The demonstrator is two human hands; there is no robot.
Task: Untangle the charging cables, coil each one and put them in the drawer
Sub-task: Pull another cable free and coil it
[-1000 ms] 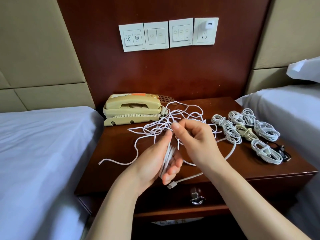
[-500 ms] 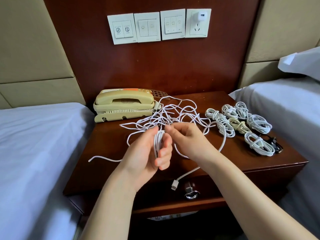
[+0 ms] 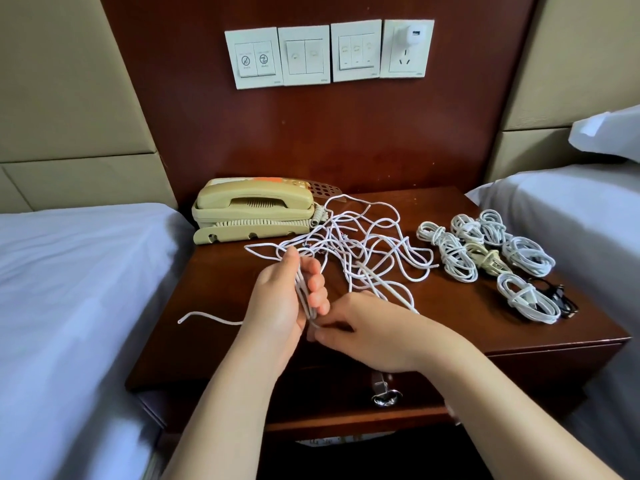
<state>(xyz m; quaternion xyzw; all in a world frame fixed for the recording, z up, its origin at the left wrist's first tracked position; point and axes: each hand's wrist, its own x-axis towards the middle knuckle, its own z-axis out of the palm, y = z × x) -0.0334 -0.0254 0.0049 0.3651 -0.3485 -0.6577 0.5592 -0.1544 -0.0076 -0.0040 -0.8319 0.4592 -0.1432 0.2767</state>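
A tangle of white charging cables (image 3: 367, 251) lies in the middle of the dark wooden nightstand (image 3: 540, 327). My left hand (image 3: 280, 299) holds several folded loops of one white cable (image 3: 304, 292) upright between thumb and fingers. My right hand (image 3: 367, 327) pinches the lower end of those loops just below my left palm. A loose cable end (image 3: 207, 317) trails to the left. Several coiled cables (image 3: 485, 251) lie on the right side of the top. The drawer front with its metal handle (image 3: 384, 393) is below my right wrist, shut.
A beige telephone (image 3: 252, 213) stands at the back left of the nightstand. Beds with white sheets (image 3: 69, 289) flank it on both sides. A small black cable (image 3: 557, 296) lies by the right edge. Wall switches and a socket with a charger (image 3: 408, 46) are above.
My right hand has dropped from the top of the loops to their lower end. The dangling connector is no longer hanging below my left hand. The view has moved closer.
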